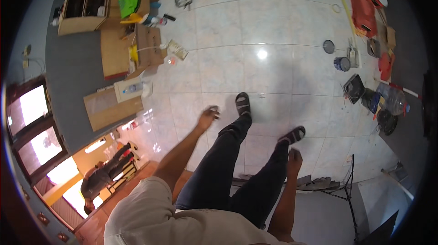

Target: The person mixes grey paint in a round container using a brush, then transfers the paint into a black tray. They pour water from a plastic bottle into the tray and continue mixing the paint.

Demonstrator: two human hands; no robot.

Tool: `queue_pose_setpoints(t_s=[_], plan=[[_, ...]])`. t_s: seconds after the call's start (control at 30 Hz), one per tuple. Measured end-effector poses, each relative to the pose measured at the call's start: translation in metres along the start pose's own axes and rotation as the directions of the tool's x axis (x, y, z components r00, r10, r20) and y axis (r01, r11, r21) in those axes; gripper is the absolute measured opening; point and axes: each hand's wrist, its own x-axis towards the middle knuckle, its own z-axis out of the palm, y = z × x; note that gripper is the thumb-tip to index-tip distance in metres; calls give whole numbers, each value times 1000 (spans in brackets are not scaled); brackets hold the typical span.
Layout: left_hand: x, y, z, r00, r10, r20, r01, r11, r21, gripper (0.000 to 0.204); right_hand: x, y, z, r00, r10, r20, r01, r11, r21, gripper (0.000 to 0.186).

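Observation:
My left hand [209,118] hangs over the tiled floor beside my left sandal [243,104]. Its fingers are loosely curled with a gap between the tips, and I see nothing in them. Close to my right leg, my right hand [295,158] hangs just below my right sandal [292,135] in the picture. Its fingers are bent together, and no held thing shows. Both arms hang down, and neither hand touches anything that I can see.
Pale floor tiles [219,67] spread ahead. Cardboard boxes [148,46] and a wooden cabinet [84,12] stand left. Paint cans [341,63], a black tray [354,88] and a clear plastic jug [391,99] line the right. A black stand [350,185] is near right; another person [102,179] is by the doorway.

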Motion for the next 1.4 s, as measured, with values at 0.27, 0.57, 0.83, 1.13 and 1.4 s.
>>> queue_pose_setpoints(t_s=[0.27, 0.57, 0.83, 1.13, 1.4], plan=[[-186, -149, -243, 814, -402, -418, 501, 852, 155, 47, -27, -199, 193, 954, -256, 154, 226, 955, 190, 29], [-291, -279, -325, 693, -670, -265, 693, 721, -11, 41, -93, -72, 233, 991, -53, 124, 72, 985, -159, 29], [-162, -498, -680, 834, 111, -541, 403, 548, 733, 73, -208, 67, 263, 976, 35, -216, -138, 866, -480, 24], [-5, -581, -1035, 368, -127, -921, 748, 629, 212, 101, -254, -93, 748, 850, -146, 506, 280, 939, -200, 37], [58, -637, -1057, 240, -192, -952, 878, 462, 128, 99, -328, -95, 840, 719, -216, 661, 583, 705, -404, 38]])
